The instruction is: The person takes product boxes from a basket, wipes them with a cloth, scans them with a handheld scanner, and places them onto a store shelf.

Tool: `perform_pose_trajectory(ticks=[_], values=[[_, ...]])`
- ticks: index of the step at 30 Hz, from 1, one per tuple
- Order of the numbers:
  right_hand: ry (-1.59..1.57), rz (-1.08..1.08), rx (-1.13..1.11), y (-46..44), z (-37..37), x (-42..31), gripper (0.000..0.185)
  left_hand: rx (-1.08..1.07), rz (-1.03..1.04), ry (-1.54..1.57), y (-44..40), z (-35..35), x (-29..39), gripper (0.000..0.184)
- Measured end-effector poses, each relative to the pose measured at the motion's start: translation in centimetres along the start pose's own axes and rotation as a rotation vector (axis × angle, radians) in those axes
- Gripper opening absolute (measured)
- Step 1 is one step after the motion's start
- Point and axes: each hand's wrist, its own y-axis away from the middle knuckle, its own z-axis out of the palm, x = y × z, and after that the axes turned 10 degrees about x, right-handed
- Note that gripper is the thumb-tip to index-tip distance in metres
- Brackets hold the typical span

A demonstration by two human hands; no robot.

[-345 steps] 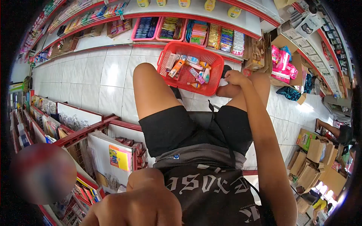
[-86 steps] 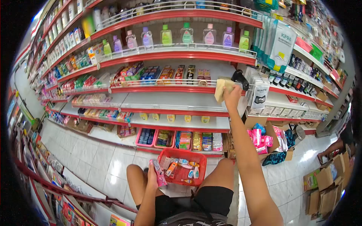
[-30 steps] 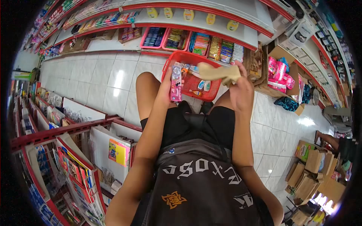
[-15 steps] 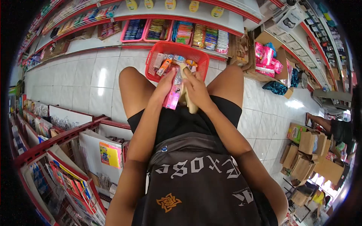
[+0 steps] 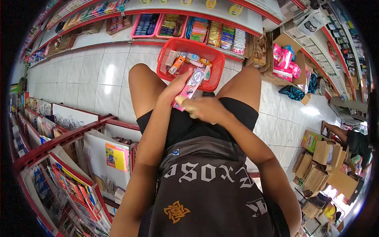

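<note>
My left hand (image 5: 177, 86) is closed around a slim pink printed box (image 5: 193, 81), which stands tilted over the near rim of a red plastic basket (image 5: 219, 68). My right hand (image 5: 210, 110) grips a cream-coloured cloth (image 5: 185, 104), slightly smeared by motion, and presses it against the lower end of the box. In the basket lie several small packs, among them an orange box (image 5: 176, 65) and a whitish box (image 5: 171, 58). The fingertips of my right hand are partly hidden by the cloth.
Pink trays (image 5: 146, 25) of sachets line the low shelf beyond the basket. A carton of pink packs (image 5: 282, 63) stands to the right. Red-framed racks (image 5: 71, 138) are at my left, opened cartons (image 5: 316, 175) at lower right, near another person's leg (image 5: 334, 132).
My right hand has brought the cloth leftward and down from beside the pink box onto its lower end. The box's top now leans further right. The whole view has shifted slightly.
</note>
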Motion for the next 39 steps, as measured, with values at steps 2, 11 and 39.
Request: perform_pose_trajectory(ticks=[2,11,39], values=[[-0.138,0.399,0.213,-0.8,-0.3,2.5,0.034,-0.020,-0.008,0.024,0.1,0.3,-0.3,0.042],[-0.087,0.480,0.317,0.0,-0.9,2.8,0.046,-0.015,-0.018,-0.012,0.4,0.2,0.2,0.041],[-0.196,-0.238,0.169,0.6,1.8,5.0,0.028,0.014,0.010,0.101,-0.2,0.6,-0.8,0.046]])
